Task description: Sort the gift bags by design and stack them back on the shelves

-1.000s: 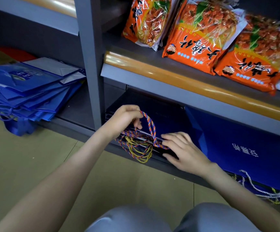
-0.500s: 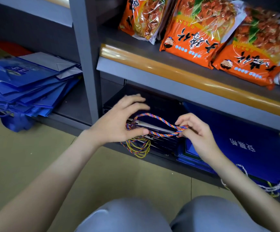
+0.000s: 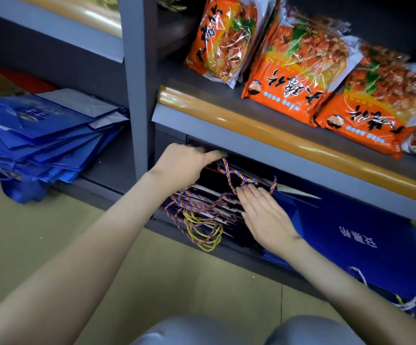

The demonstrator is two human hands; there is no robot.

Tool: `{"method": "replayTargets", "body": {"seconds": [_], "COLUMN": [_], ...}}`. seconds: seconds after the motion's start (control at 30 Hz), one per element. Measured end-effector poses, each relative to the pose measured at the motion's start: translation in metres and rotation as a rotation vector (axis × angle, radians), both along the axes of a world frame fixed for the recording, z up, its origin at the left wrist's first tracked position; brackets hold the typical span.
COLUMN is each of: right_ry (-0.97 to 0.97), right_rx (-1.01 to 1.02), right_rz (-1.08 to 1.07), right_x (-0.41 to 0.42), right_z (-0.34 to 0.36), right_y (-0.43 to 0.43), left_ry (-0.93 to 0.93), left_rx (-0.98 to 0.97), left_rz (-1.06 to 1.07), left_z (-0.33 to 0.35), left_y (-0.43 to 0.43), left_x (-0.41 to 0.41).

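A stack of dark gift bags (image 3: 217, 195) with multicoloured and yellow rope handles lies on the bottom shelf. My left hand (image 3: 184, 161) reaches in over the stack, and its blurred fingertips hold one multicoloured rope handle (image 3: 228, 175) up under the shelf above. My right hand (image 3: 264, 212) lies flat with straight fingers against the front of the stack, its fingertips touching the lower part of that handle. Blue gift bags (image 3: 351, 232) with white lettering lie to the right on the same shelf. Another pile of blue gift bags (image 3: 40, 135) sits in the left bay.
A grey shelf post (image 3: 137, 83) divides the two bays. Orange snack packets (image 3: 291, 70) fill the shelf above, which has an orange-trimmed front edge (image 3: 276, 130). Beige floor tiles (image 3: 52, 232) lie in front, and my knees are at the bottom.
My left hand has risen deeper into the shelf, lifting the rope handle. My right hand has let go of the handle and now lies flat on the stack.
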State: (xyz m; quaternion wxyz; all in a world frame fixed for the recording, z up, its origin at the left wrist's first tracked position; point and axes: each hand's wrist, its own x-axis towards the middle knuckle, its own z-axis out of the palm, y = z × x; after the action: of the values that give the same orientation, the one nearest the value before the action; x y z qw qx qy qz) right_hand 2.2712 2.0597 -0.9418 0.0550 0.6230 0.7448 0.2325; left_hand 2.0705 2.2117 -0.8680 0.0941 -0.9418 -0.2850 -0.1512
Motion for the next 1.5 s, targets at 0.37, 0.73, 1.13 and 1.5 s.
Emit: {"method": "replayTargets", "body": {"seconds": [0.37, 0.73, 1.13, 1.5], "right_ry": [0.077, 0.178, 0.178, 0.484], "right_rx": [-0.011, 0.285, -0.128, -0.488], "right_rz": [-0.045, 0.155, -0.209, -0.286], "right_x": [0.005, 0.012, 0.020, 0.009], "right_z": [-0.009, 0.028, 0.019, 0.033], "right_y": [0.011, -0.004, 0.048, 0.034], "left_ry": [0.117, 0.465, 0.369, 0.213], "left_rx": [-0.236, 0.050, 0.132, 0.078], "left_rz": [-0.002, 0.022, -0.068, -0.226], "left_z": [-0.009, 0.003, -0.051, -0.074], "left_y": [-0.042, -0.012, 0.024, 0.035], "left_x": [0.034, 0.048, 0.016, -0.008]}}
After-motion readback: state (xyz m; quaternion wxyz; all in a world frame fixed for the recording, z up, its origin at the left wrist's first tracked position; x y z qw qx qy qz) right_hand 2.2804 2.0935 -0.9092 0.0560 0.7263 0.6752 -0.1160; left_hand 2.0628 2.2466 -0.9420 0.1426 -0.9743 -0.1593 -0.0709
